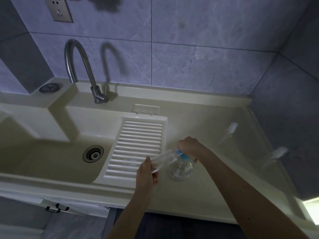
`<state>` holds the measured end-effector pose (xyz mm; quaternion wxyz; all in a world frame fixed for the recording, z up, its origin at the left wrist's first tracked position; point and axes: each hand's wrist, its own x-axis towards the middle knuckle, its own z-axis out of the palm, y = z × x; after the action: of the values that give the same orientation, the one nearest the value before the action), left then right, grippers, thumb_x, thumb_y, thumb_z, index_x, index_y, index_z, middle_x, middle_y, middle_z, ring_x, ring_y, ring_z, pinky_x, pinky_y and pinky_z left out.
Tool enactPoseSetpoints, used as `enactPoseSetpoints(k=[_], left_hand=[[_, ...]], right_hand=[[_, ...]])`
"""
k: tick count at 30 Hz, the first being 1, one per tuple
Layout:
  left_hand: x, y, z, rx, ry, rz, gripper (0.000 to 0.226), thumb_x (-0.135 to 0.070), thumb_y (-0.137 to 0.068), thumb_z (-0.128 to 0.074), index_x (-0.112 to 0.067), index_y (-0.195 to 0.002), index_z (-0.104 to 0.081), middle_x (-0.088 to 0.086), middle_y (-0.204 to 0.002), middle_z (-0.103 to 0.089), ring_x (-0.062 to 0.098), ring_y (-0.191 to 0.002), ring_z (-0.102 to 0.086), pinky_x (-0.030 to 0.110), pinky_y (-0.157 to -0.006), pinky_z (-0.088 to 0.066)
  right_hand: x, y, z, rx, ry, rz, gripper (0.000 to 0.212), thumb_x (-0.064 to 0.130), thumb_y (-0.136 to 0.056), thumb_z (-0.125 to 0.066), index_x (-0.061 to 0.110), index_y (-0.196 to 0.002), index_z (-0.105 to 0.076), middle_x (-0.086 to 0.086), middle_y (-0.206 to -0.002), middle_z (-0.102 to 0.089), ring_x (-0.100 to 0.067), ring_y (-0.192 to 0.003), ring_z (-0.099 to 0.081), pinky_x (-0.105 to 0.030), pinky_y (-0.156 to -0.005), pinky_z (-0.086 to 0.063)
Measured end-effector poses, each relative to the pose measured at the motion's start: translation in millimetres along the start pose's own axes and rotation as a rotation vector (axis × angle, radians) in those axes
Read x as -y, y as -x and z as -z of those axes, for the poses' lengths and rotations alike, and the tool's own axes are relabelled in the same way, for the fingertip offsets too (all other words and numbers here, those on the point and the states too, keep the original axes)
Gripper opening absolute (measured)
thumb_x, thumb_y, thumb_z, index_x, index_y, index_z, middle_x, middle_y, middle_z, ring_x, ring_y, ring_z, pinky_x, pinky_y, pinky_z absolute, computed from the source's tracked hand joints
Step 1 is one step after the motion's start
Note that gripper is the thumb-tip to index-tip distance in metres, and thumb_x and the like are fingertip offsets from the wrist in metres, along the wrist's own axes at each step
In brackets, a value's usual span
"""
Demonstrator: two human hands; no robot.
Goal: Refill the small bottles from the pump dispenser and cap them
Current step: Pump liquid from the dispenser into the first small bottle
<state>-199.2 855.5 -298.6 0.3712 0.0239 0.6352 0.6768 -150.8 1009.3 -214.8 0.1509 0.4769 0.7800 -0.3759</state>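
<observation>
Small bottle (161, 159): clear, tilted, mouth up against the blue pump nozzle (179, 153), above the counter (215, 187) by the ribbed washboard (138, 145).
Left hand (146, 173): fingers curled round the bottle's lower end.
Pump dispenser (181, 168): clear, upright on the counter, just right of the bottle.
Right hand (189, 146): on top of the pump head, fingers bent over it.
Capped bottles (227, 133): two lie well apart, far right.

no readable text, labels, brands or numbers on any surface
</observation>
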Motion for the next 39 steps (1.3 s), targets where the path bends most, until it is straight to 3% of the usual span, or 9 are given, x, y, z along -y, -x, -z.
enactPoseSetpoints(k=[8,11,14,17,19,22,27,32,39], left_hand=[[1,-1,2,-0.001,-0.003,0.012,0.036,-0.034,-0.101,-0.037,-0.003,-0.092,-0.053,0.005,-0.058,-0.042,0.008,-0.041,-0.036,0.017,-0.036,-0.03],[-1,2,1,0.021,0.006,0.011,0.037,-0.034,-0.101,-0.036,-0.004,-0.092,-0.054,0.004,-0.057,-0.042,0.008,-0.042,-0.035,0.019,-0.039,-0.029],[-2,2,1,0.022,0.001,0.003,0.037,-0.034,-0.101,-0.035,-0.004,-0.093,-0.054,0.003,-0.057,-0.042,0.009,-0.042,-0.035,0.019,-0.039,-0.029],[-2,1,0,0.019,0.003,0.011,0.037,-0.035,-0.101,-0.036,-0.003,-0.095,-0.055,0.002,-0.056,-0.043,0.008,-0.041,-0.035,0.019,-0.038,-0.029],[-2,0,0,0.011,0.009,0.019,0.038,-0.035,-0.101,-0.036,-0.003,-0.095,-0.056,0.002,-0.055,-0.044,0.008,-0.04,-0.035,0.019,-0.038,-0.028],[0,-1,0,0.004,0.007,0.016,0.038,-0.034,-0.101,-0.036,-0.003,-0.094,-0.055,0.003,-0.056,-0.042,0.007,-0.039,-0.035,0.018,-0.037,-0.029],[5,-1,1,-0.002,0.011,0.024,0.037,-0.034,-0.101,-0.035,-0.003,-0.091,-0.054,0.004,-0.053,-0.04,0.009,-0.038,-0.033,0.02,-0.037,-0.025],[4,-2,2,0.009,0.009,0.022,0.039,-0.034,-0.101,-0.036,-0.002,-0.092,-0.055,0.003,-0.053,-0.042,0.009,-0.041,-0.034,0.019,-0.037,-0.027],[2,-2,2,0.017,0.009,0.036,0.039,-0.036,-0.101,-0.036,-0.005,-0.091,-0.057,0.001,-0.054,-0.044,0.009,-0.041,-0.036,0.02,-0.04,-0.029]], right_hand=[[2,1,1,-0.017,-0.02,-0.043,0.018,0.017,-0.089,-0.042,0.006,-0.078,-0.05,-0.013,-0.081,-0.049,-0.019,-0.06,-0.046,-0.026,-0.057,-0.039],[5,6,7,0.119,-0.154,-0.068,0.038,0.014,-0.091,-0.039,-0.001,-0.121,-0.059,-0.034,-0.122,-0.055,-0.042,-0.106,-0.06,-0.038,-0.089,-0.048],[6,10,7,0.196,-0.227,-0.1,0.051,0.01,-0.096,-0.037,-0.012,-0.141,-0.028,-0.029,-0.148,-0.028,-0.042,-0.137,-0.028,-0.04,-0.109,-0.033],[3,8,5,0.152,-0.207,-0.077,0.039,0.011,-0.093,-0.038,-0.009,-0.123,-0.053,-0.028,-0.139,-0.046,-0.042,-0.131,-0.038,-0.046,-0.104,-0.038],[3,9,4,0.086,-0.15,-0.051,0.013,0.012,-0.093,-0.038,0.005,-0.095,-0.049,-0.019,-0.108,-0.056,-0.038,-0.12,-0.052,-0.042,-0.096,-0.046],[1,5,-1,-0.042,-0.132,-0.047,0.015,0.015,-0.092,-0.04,0.002,-0.093,-0.049,-0.011,-0.088,-0.048,-0.031,-0.085,-0.06,-0.032,-0.071,-0.044],[-5,-1,-8,-0.106,-0.121,0.007,0.013,0.016,-0.092,-0.042,0.004,-0.091,-0.047,-0.012,-0.094,-0.048,-0.037,-0.115,-0.054,-0.028,-0.074,-0.037],[0,1,0,0.012,-0.117,-0.053,0.032,0.021,-0.091,-0.044,0.0,-0.111,-0.055,-0.014,-0.102,-0.051,-0.024,-0.074,-0.052,-0.031,-0.07,-0.042],[2,9,4,0.194,-0.177,-0.127,0.036,0.036,-0.093,-0.044,0.014,-0.121,-0.046,-0.014,-0.143,-0.038,-0.038,-0.125,-0.042,-0.053,-0.104,-0.037]])
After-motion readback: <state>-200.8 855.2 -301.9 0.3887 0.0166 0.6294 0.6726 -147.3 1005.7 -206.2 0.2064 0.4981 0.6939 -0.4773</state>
